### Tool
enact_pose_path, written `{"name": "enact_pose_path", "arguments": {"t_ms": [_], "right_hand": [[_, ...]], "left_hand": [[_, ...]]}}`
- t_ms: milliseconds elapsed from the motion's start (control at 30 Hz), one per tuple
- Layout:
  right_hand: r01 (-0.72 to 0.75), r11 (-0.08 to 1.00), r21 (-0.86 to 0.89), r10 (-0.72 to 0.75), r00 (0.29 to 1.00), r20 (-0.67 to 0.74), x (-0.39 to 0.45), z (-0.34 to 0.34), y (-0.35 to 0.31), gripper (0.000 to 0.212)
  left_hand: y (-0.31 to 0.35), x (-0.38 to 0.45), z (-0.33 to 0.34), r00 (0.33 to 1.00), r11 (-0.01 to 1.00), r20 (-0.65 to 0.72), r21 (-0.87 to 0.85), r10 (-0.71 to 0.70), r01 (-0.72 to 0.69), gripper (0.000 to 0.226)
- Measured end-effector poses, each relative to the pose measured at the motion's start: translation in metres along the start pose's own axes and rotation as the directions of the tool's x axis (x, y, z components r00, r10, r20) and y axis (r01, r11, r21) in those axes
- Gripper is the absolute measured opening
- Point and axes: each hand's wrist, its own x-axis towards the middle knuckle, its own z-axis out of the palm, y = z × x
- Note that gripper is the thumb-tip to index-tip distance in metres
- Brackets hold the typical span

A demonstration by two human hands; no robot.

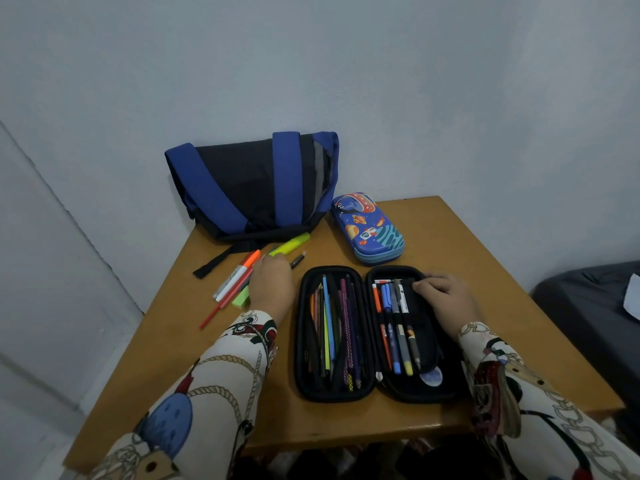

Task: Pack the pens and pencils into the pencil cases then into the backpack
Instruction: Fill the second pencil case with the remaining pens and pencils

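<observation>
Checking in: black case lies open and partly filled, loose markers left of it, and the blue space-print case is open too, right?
Not quite. The head view shows the blue space-print case zipped shut beside the backpack. The black case is open and partly filled, loose markers left of it.

A wooden tabletop [467, 271] fills the lower frame. An open black pencil case [367, 332] lies at centre, a blue-and-black backpack [249, 185] and closed blue pencil case [367, 228] above it. Loose pens and markers [235, 278] lie centre-left.
</observation>
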Motion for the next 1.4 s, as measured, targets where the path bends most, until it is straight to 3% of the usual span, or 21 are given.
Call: {"name": "enact_pose_path", "arguments": {"t_ms": [100, 167, 267, 333, 500, 600, 767, 900, 1000, 1233, 1400], "right_hand": [[0.002, 1.000, -0.008, -0.002, 1.000, 0.002, 0.000, -0.001, -0.001, 0.017], [0.004, 1.000, -0.014, -0.004, 1.000, 0.007, 0.000, -0.001, 0.000, 0.017], [0.005, 1.000, -0.016, -0.005, 1.000, 0.007, 0.001, -0.001, 0.001, 0.019], [0.001, 1.000, 0.000, -0.001, 1.000, 0.003, 0.001, -0.001, 0.001, 0.018], [0.002, 0.998, 0.055, -0.001, 1.000, -0.021, 0.002, 0.000, 0.002, 0.015], [0.017, 0.999, 0.039, -0.016, 1.000, -0.016, 0.003, 0.000, 0.004, 0.016], [0.029, 0.999, 0.020, -0.029, 1.000, -0.006, 0.003, -0.001, 0.001, 0.018], [0.033, 0.999, -0.020, -0.033, 0.999, 0.000, 0.001, -0.001, -0.001, 0.021], [0.009, 1.000, 0.000, -0.009, 1.000, -0.006, 0.000, -0.001, -0.002, 0.021], [-0.008, 1.000, 0.012, 0.009, 1.000, -0.020, 0.001, -0.001, -0.001, 0.019], [0.001, 1.000, 0.013, -0.001, 1.000, -0.016, 0.000, 0.000, -0.003, 0.019]], "left_hand": [[0.025, 0.003, -0.016, 0.985, 0.961, -0.174, -0.272, 0.002, -0.050, 0.035], [0.051, 0.002, -0.029, 0.979, 0.894, -0.205, -0.437, 0.007, -0.098, 0.048], [0.091, 0.001, -0.036, 0.999, 0.688, -0.045, -0.724, 0.027, -0.051, 0.054], [0.112, -0.001, -0.028, 0.994, 0.574, 0.065, -0.819, 0.085, 0.005, 0.053], [0.139, -0.013, -0.003, 0.959, 0.638, 0.202, -0.770, 0.200, 0.029, 0.053], [0.144, -0.016, 0.007, 0.948, 0.629, 0.229, -0.776, 0.219, 0.042, 0.053], [0.143, -0.015, 0.013, 0.916, 0.701, 0.314, -0.711, 0.250, 0.053, 0.059], [0.141, -0.016, 0.012, 0.870, 0.776, 0.382, -0.631, 0.311, -0.001, 0.040], [0.140, -0.017, 0.013, 0.821, 0.827, 0.450, -0.560, 0.350, -0.046, 0.054], [0.128, -0.025, 0.012, 0.790, 0.848, 0.444, -0.503, 0.422, -0.169, 0.070], [0.119, -0.038, 0.005, 0.771, 0.835, 0.418, -0.487, 0.480, -0.255, 0.068]]}}
